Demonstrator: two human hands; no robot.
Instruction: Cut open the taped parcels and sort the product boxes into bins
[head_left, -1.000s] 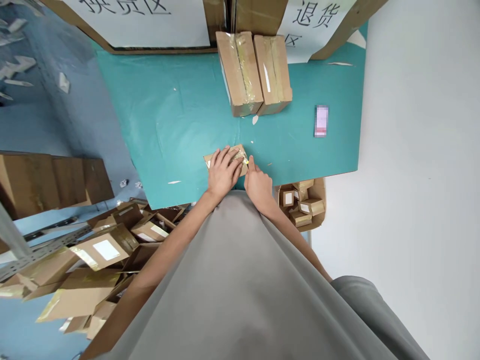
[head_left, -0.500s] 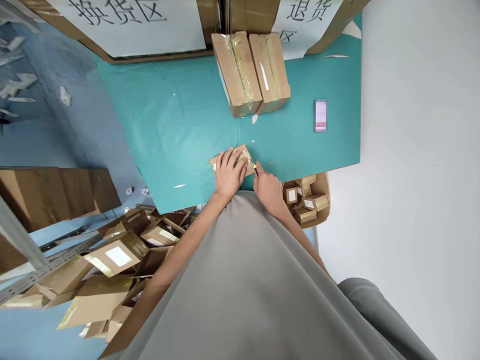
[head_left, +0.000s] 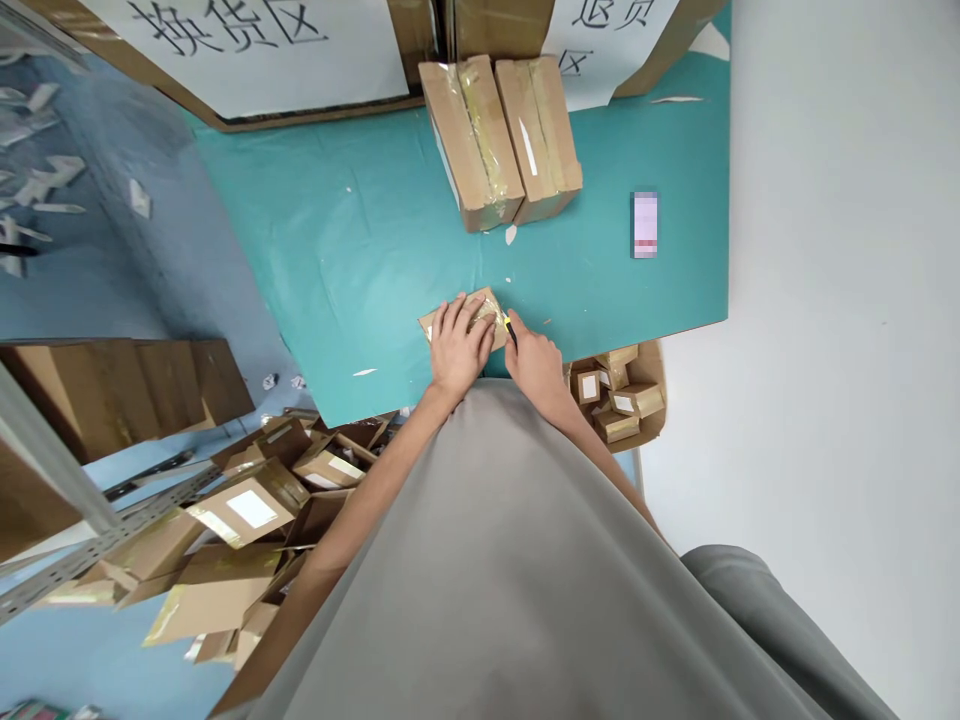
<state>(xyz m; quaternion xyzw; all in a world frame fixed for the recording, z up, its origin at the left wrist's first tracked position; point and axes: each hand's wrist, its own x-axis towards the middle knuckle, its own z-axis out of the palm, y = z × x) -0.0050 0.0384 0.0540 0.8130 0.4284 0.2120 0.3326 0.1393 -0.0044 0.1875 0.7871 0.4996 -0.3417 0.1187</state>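
A small cardboard box [head_left: 489, 297] with clear tape on top lies at the near edge of the teal-covered table. My left hand [head_left: 459, 345] holds it from above, fingers bent over its top and partly hiding it. My right hand [head_left: 534, 365] is closed around a utility knife [head_left: 511, 330] with a black and yellow handle. The knife's tip is at the box's right end, by the tape; whether the blade is in the cardboard I cannot tell.
Two taped cardboard boxes [head_left: 474, 145] stand farther back, before large cartons with paper signs [head_left: 277, 50]. A phone [head_left: 645, 225] lies at the right. Below the table are a carton of small boxes [head_left: 649, 380] and, at left, a heap of boxes [head_left: 247, 505] beside a metal rack [head_left: 97, 550].
The knife and my right hand have shifted very slightly up and to the left along the box's end. My left hand stays on the box. The camera view has tilted a little.
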